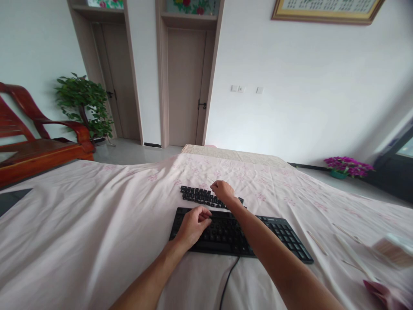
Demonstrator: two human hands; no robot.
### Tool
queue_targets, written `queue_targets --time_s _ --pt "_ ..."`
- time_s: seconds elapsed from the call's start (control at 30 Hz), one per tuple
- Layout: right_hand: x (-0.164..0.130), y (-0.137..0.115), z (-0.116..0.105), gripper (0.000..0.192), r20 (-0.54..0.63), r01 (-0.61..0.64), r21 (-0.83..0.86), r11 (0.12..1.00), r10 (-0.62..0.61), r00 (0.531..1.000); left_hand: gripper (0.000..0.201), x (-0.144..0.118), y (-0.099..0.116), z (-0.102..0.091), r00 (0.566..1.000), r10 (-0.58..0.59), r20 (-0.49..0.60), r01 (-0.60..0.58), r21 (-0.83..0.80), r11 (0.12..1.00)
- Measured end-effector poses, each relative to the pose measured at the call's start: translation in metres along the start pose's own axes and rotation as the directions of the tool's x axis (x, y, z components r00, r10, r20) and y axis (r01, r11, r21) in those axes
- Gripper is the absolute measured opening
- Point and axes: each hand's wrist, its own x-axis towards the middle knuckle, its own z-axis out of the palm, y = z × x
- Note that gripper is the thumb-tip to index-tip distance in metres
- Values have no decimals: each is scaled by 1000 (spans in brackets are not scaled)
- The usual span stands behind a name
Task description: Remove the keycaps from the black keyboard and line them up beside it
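Note:
A black keyboard (280,230) lies on the cloth in front of me, many of its keycaps taken off in the left and middle part. Over its upper left area rests my left hand (195,221), fingers curled together; whatever they may hold is hidden. Behind the keyboard, loose black keycaps (196,196) sit in rows. My right hand (223,191) reaches across to the right part of these rows, thumb and fingers pinched. A faint pale line shows by its fingertips, too thin to name. My right forearm covers part of the keyboard.
A pale flowered cloth (106,215) covers the surface. To the right lie thin sticks (318,243), a blurred clear container of sticks (395,249) and a dark pink cloth (382,292). The keyboard's cable (228,277) runs toward me.

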Motion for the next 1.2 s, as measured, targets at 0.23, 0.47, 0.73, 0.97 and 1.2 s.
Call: queue_targets --time_s 0.23,0.47,0.73,0.97,1.2 --pt "-43 -9 -34 56 -20 218 178 960 -218 976 16 -1 0 -1 999 46 17 -47 39 998" --pt "-101 8 -40 49 -17 318 540 779 -368 929 18 -5 -2 3 989 135 56 -144 215 966" --pt "-125 17 -31 48 47 310 673 672 -457 888 20 -10 2 4 984 146 103 -172 339 925" --pt "-130 20 -27 51 76 356 624 696 -507 859 18 -10 12 1 977 132 169 -191 401 896" --pt "-135 22 -21 57 53 416 588 694 -547 836 8 -6 16 2 965 141 221 -220 393 893"
